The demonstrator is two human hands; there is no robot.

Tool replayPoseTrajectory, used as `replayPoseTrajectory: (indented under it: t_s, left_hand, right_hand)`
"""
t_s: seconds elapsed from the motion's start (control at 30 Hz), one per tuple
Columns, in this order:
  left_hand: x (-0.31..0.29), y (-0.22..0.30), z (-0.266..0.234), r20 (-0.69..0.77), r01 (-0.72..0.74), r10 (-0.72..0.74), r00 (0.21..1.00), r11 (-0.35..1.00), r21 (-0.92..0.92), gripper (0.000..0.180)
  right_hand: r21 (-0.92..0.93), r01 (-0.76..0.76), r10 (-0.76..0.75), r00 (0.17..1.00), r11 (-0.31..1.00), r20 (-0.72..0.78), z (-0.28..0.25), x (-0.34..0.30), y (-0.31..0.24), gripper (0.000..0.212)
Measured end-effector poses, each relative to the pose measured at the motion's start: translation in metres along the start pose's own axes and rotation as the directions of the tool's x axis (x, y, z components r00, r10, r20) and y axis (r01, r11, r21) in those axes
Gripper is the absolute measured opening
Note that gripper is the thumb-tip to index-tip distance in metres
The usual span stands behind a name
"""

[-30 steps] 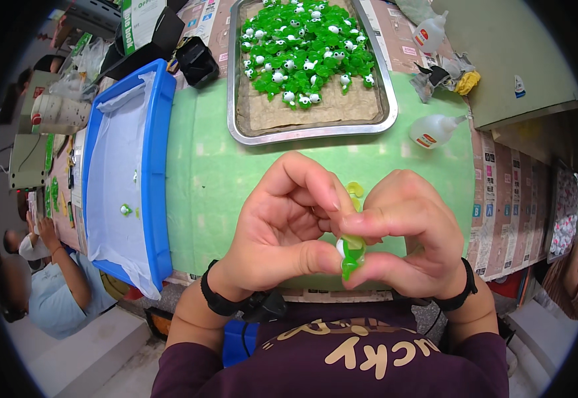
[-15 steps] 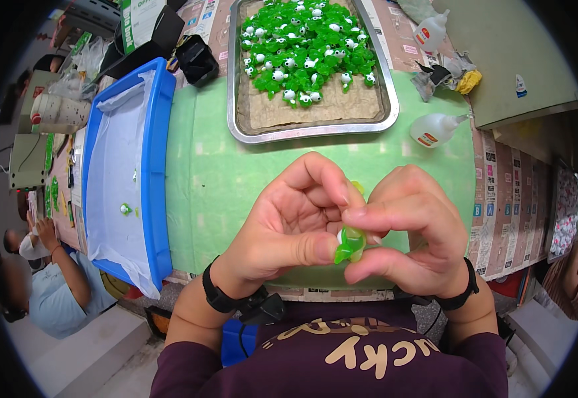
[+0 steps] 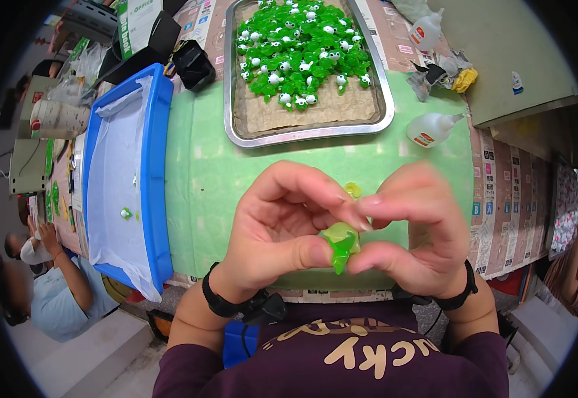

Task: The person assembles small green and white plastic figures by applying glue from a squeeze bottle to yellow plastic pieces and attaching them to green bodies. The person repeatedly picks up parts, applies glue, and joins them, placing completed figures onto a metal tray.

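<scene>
My left hand (image 3: 289, 229) pinches a small translucent green toy figure (image 3: 344, 245) between thumb and fingers, in front of my chest. It has a rounded, pale yellow-green part on top and a pointed green end toward me. The thumb of my right hand (image 3: 415, 229) presses its right side, while that index finger meets my left fingertips above it. Just beyond the fingertips shows a small yellow-green piece (image 3: 352, 190); whether it is held or lies on the table, I cannot tell.
A metal tray (image 3: 309, 136) heaped with green figures with white eyes (image 3: 302, 50) stands ahead. To the left is a blue bin (image 3: 160, 179) lined with white sheet, holding a few small pieces. A white squeeze bottle (image 3: 433, 129) stands right; crumpled wrappers (image 3: 445, 73) lie behind it.
The toy figure has turned between my fingers, its rounded top now showing more and its pointed end lower. My right fingers have shifted against it.
</scene>
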State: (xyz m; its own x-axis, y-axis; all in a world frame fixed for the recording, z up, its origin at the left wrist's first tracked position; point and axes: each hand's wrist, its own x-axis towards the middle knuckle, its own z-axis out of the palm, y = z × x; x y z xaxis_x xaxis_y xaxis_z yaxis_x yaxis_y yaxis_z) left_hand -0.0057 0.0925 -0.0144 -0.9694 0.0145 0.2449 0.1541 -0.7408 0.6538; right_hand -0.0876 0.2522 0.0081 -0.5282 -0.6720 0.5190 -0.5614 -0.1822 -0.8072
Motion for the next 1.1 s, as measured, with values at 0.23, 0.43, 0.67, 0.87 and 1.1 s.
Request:
replayPoseTrajectory:
  t_s: [0.23, 0.43, 0.67, 0.87, 1.1]
  left_hand:
    - [-0.003, 0.002, 0.001, 0.037, -0.205, 0.206, 0.978, 0.914, 0.350, 0.022]
    - [-0.004, 0.004, 0.004, 0.045, -0.241, 0.250, 0.967, 0.850, 0.468, 0.024]
    - [-0.006, 0.006, 0.005, 0.082, -0.283, 0.288, 0.954, 0.775, 0.566, 0.025]
    - [-0.005, 0.007, 0.007, 0.230, -0.427, 0.380, 0.896, 0.592, 0.684, 0.019]
    - [-0.010, 0.007, 0.008, 0.352, -0.490, 0.386, 0.853, 0.356, 0.796, 0.020]
  right_hand:
    - [-0.116, 0.041, -0.045, 0.999, 0.992, -0.030, -0.003, -0.001, -0.004, 0.042]
    - [-0.097, 0.108, -0.109, 0.994, 0.989, -0.005, -0.003, -0.003, 0.000, 0.034]
    - [-0.193, 0.145, -0.146, 0.989, 0.970, 0.013, -0.003, -0.001, -0.004, 0.030]
    - [-0.299, 0.219, -0.210, 0.976, 0.929, 0.065, -0.004, -0.004, -0.011, 0.033]
    - [-0.333, 0.246, -0.222, 0.969, 0.910, 0.110, -0.002, -0.006, -0.017, 0.033]
